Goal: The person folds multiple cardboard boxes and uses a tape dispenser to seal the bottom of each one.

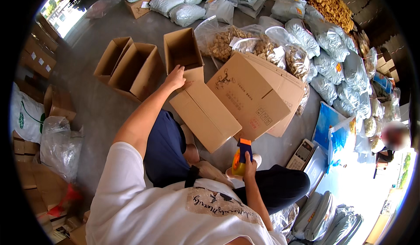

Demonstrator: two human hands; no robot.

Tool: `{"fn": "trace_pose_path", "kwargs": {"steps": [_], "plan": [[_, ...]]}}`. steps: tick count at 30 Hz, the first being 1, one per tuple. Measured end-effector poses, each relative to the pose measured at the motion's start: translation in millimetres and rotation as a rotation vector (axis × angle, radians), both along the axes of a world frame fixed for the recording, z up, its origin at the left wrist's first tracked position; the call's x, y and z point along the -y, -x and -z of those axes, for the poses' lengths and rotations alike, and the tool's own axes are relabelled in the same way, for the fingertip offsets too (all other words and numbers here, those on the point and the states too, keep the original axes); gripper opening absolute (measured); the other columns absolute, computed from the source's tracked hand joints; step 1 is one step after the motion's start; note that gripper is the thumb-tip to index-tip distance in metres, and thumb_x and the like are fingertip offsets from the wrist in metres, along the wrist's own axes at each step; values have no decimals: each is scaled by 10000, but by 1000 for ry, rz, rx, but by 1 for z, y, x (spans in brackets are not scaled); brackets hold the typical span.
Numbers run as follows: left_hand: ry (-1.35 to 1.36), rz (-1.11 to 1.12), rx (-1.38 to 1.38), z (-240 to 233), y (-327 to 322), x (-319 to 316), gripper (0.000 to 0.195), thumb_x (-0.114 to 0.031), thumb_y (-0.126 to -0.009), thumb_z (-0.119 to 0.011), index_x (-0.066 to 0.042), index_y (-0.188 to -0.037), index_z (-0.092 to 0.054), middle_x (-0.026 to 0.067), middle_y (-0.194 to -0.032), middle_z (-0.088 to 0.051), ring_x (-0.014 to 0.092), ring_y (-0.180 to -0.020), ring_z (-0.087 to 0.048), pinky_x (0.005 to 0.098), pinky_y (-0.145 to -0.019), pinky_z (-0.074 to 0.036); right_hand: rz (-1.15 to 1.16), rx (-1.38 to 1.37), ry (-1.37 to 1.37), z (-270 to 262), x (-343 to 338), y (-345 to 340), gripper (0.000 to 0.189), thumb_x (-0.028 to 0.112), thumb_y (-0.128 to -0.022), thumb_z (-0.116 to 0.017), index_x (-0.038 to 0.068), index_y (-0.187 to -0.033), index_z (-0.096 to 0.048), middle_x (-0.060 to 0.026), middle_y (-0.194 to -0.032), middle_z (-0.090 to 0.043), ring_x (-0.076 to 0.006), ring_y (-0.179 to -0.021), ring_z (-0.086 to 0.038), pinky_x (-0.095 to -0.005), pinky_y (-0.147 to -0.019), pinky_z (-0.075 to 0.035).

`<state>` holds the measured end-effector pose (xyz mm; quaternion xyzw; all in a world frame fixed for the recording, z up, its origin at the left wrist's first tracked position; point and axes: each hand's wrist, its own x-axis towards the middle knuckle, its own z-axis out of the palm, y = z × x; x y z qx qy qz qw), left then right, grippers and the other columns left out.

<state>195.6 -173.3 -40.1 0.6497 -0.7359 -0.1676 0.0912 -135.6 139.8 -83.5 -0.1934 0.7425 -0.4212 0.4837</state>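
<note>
My left hand (176, 77) grips the near upper edge of an open-topped cardboard box (193, 71) before me. Joined to or touching that box, a closed cardboard face (206, 116) extends towards my feet; I cannot tell whether it is a second box. In my right hand (250, 166) is a tape dispenser (243, 156), blue and yellow with an orange tip, held upright near my right foot. Flattened cardboard boxes (247, 96) with printing lie stacked on the right. Two more open boxes (133, 68) stand to the left.
Clear bags of brown chunks (226, 41) lie behind the flattened boxes. Grey plastic parcels (331, 45) are heaped along the back and right. A scale with a display (301, 155) stands on the floor at the right. Crumpled clear plastic (60, 146) is at the left. A person (390, 140) shows at the far right.
</note>
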Motion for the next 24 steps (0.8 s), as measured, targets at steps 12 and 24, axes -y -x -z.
{"fn": "trace_pose_path", "kwargs": {"steps": [12, 24], "plan": [[-86, -101, 403, 10, -10, 5, 206, -30, -798, -481, -8, -889, -665, 164, -947, -638, 308, -904, -618, 383, -758, -513, -4, -62, -23, 36, -8, 8, 523, 439, -809, -598, -83, -803, -622, -113, -683, -616, -162, -604, -594, -265, -562, -463], [2, 14, 384, -56, -115, -9, 327, -101, -767, -573, -62, -1092, -584, 169, -1039, -599, 297, -995, -567, 385, -837, -460, -44, 65, 34, 17, 3, -8, 470, 400, -841, -577, -67, -792, -608, -124, -652, -619, -191, -490, -593, -283, -464, -480]]}}
